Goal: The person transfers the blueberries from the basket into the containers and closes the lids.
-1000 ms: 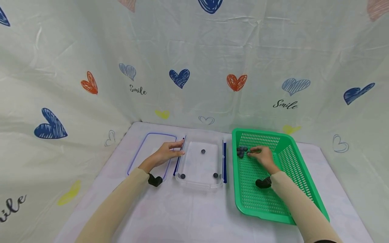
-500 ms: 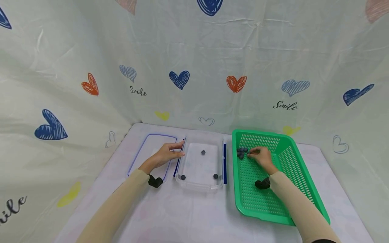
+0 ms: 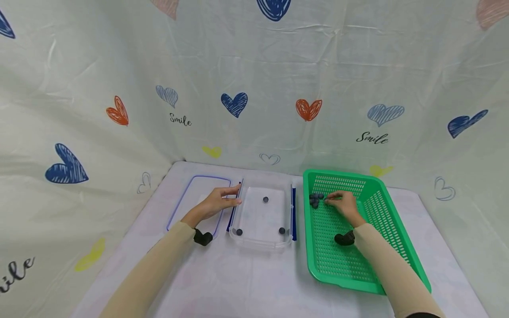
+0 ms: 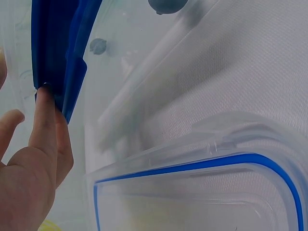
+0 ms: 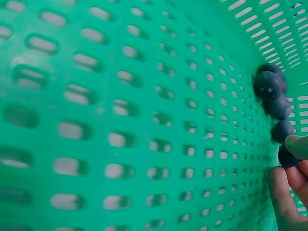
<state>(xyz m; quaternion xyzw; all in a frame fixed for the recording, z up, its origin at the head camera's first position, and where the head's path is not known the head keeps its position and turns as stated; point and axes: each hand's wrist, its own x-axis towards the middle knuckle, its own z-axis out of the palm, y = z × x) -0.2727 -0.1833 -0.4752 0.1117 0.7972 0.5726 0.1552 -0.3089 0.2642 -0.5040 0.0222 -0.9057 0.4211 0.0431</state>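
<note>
My right hand [image 3: 345, 206] reaches into the green basket [image 3: 314, 265] and pinches a blueberry [image 5: 287, 157] between thumb and fingers. Several other blueberries [image 3: 315, 199] lie clustered by the basket's left wall, just beside those fingertips. My left hand [image 3: 214, 202] is at the left side of a clear plastic container [image 3: 262, 242], fingers fairly straight. In the left wrist view a fingertip touches the container's blue side latch [image 4: 53, 53]. Inside the container, one blueberry [image 3: 265, 199] sits toward the back, with another [image 3: 239, 232] at front left and a third [image 3: 282, 230] at front right.
A clear lid with a blue seal [image 3: 191, 181] lies left of the container, partly under my left hand. Another blue latch [image 3: 294, 214] hangs on the container's right side, near the basket. A heart-printed sheet [image 3: 270, 66] rises behind the white-covered table [image 3: 238, 282].
Both hands stay almost where they were. The right fingers shift very slightly at the blueberry; container, basket and lid keep their places.
</note>
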